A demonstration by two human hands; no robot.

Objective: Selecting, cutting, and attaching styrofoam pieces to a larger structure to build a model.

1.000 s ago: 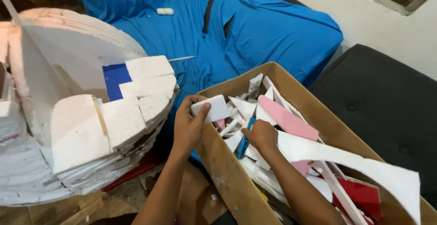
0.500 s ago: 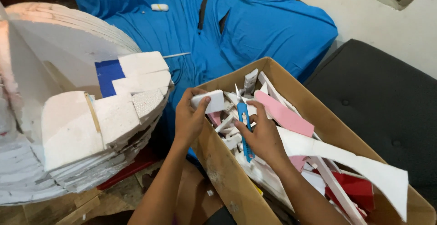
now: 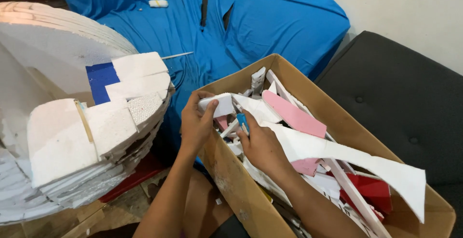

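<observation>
Blue cutter lowered — under right hand, foam piece in left hand

Cardboard box w/ foam scraps on floor, blue cloth behind.

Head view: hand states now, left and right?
Left hand: closed on a white foam piece over the cardboard box.
Right hand: closed on a blue-handled tool; its kind cannot be told.

Foam stack left of scrap-filled box.
</observation>
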